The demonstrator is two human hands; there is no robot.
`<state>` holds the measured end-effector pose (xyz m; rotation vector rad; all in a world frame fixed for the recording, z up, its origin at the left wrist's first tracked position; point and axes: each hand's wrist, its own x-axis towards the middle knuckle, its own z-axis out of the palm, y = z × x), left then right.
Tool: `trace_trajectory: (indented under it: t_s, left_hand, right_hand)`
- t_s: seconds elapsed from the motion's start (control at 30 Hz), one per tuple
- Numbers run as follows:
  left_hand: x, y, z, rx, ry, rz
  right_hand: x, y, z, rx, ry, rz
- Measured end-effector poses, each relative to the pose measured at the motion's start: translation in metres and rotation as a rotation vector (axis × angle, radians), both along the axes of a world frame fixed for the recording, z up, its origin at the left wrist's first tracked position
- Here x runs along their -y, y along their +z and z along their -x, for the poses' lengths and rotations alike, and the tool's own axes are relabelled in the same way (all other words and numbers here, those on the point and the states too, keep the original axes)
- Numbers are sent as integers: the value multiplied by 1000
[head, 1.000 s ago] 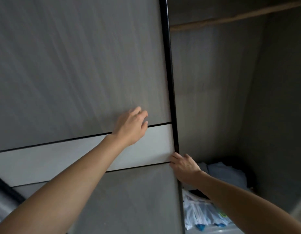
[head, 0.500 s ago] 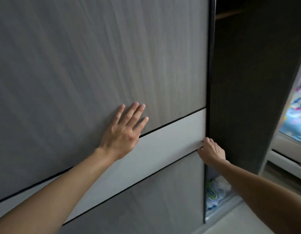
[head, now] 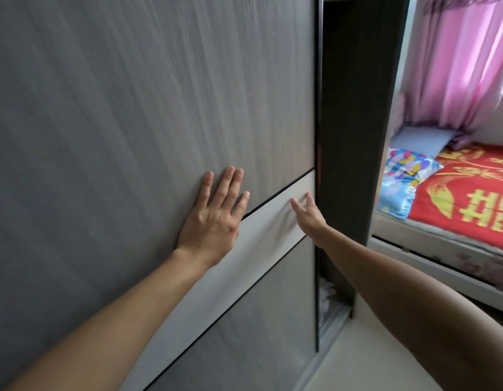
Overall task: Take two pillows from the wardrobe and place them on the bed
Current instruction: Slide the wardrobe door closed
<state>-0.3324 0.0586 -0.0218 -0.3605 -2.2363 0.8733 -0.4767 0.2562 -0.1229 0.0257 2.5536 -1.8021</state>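
Left hand flat, fingers spread, on the sliding wardrobe door; right hand open beside its edge. Two pillows lie on the bed, right of the right hand.

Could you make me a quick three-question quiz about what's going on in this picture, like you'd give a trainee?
1. True or false: the left hand lies flat, fingers spread, on the sliding wardrobe door.
2. Multiple choice: where is the right hand? A) inside the wardrobe, holding a pillow; B) open, at the door's pale band near its right edge; C) resting on the bed.
3. Fill in: to the right, the bed has a red cover, and behind it hang ___ curtains.

Key: 1 true; 2 B; 3 pink.
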Motion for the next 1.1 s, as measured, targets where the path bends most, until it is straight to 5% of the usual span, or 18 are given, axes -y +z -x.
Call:
trace_trajectory:
  t_s: [1.1]
  left_hand:
    - [-188,2,237,-5,-102,4]
  right_hand:
    - [-164,-7,223,63,-139,21]
